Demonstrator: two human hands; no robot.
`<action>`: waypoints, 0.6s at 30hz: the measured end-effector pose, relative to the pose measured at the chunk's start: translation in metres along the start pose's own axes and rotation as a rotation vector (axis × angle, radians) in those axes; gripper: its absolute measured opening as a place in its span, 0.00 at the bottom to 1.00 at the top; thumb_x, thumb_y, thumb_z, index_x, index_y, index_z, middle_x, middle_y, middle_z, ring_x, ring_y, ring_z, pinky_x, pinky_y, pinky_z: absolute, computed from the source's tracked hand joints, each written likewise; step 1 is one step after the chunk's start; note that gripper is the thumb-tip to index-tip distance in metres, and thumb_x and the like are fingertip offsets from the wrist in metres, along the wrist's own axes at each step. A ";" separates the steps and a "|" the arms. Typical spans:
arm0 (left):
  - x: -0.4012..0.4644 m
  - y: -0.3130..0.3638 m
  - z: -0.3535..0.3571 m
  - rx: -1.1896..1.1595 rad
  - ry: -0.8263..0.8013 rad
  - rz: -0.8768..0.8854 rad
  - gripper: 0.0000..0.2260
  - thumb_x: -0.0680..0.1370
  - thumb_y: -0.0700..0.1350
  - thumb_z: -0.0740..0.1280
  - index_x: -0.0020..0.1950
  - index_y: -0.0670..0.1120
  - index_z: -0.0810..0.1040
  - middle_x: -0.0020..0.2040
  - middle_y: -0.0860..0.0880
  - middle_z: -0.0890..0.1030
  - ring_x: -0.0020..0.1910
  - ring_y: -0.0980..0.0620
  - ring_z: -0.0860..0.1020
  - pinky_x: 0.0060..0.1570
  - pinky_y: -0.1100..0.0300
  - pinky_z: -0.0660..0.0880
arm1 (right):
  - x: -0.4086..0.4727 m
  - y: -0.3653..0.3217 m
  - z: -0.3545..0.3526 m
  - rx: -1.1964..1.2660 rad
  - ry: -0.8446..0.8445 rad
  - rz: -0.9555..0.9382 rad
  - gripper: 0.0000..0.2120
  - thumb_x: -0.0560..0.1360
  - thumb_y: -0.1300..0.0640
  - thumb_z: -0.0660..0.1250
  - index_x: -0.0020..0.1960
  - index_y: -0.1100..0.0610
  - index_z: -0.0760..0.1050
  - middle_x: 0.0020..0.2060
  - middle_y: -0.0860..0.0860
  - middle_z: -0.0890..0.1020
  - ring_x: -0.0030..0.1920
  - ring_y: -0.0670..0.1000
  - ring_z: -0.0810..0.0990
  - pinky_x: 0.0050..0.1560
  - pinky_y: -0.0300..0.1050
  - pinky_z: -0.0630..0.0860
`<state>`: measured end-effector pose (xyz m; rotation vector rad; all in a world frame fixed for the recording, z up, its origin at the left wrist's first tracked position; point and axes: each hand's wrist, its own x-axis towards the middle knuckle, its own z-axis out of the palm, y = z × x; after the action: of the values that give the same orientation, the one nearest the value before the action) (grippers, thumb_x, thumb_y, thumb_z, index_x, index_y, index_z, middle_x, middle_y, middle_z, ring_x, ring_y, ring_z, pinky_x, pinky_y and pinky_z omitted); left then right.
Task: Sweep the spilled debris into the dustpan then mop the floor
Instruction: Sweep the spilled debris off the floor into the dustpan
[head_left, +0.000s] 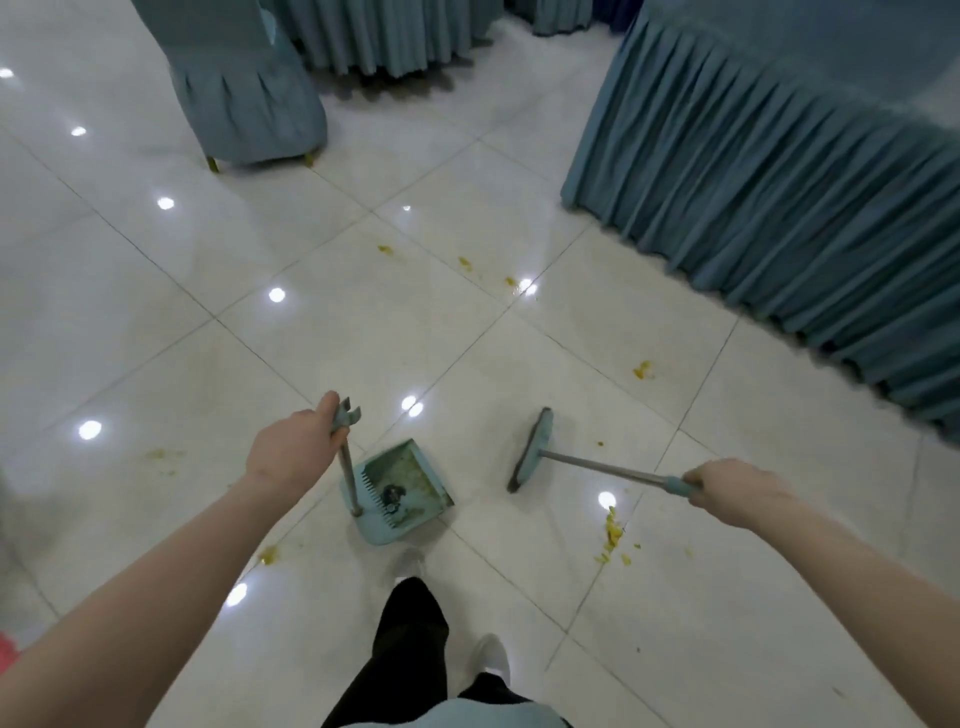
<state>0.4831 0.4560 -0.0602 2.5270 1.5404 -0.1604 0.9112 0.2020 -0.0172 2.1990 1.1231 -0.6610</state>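
Observation:
My left hand (293, 447) grips the top of the upright handle of a light-blue dustpan (400, 493), which rests on the tiled floor with some dark and greenish bits inside. My right hand (732, 493) grips the end of a broom handle; the light-blue broom head (530, 449) sits just right of the dustpan. Yellow debris lies in a pile (613, 535) below the broom handle. More yellow bits lie near the table skirt (642, 370), further ahead (465, 262) and left of my arm (268, 555).
A table with a pleated teal skirt (779, 208) fills the right side. A chair in a teal cover (244, 104) stands at the upper left, another skirted table (389, 36) behind it. My legs and shoes (415, 623) are at the bottom centre. The glossy tiles reflect ceiling lights.

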 end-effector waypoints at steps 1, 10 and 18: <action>0.011 -0.008 -0.001 0.005 0.003 0.009 0.12 0.81 0.55 0.57 0.57 0.47 0.64 0.40 0.45 0.78 0.32 0.43 0.74 0.27 0.55 0.68 | 0.009 -0.020 -0.010 0.039 0.017 -0.013 0.11 0.79 0.46 0.60 0.57 0.44 0.78 0.48 0.47 0.81 0.48 0.51 0.80 0.43 0.43 0.73; 0.086 -0.074 -0.029 0.009 -0.007 -0.033 0.12 0.81 0.54 0.58 0.56 0.48 0.64 0.40 0.46 0.78 0.34 0.42 0.77 0.28 0.56 0.69 | 0.079 -0.200 -0.110 0.187 0.149 -0.173 0.13 0.80 0.49 0.60 0.63 0.46 0.76 0.54 0.52 0.81 0.53 0.56 0.80 0.47 0.46 0.74; 0.136 -0.119 -0.039 -0.044 0.004 -0.181 0.11 0.80 0.55 0.59 0.55 0.50 0.65 0.39 0.49 0.78 0.35 0.43 0.78 0.30 0.54 0.76 | 0.165 -0.309 -0.196 0.173 0.168 -0.335 0.13 0.81 0.52 0.59 0.63 0.47 0.75 0.55 0.53 0.80 0.54 0.56 0.79 0.44 0.43 0.69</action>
<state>0.4392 0.6357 -0.0586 2.3546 1.7529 -0.1430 0.7714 0.5754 -0.0675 2.2637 1.5973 -0.7469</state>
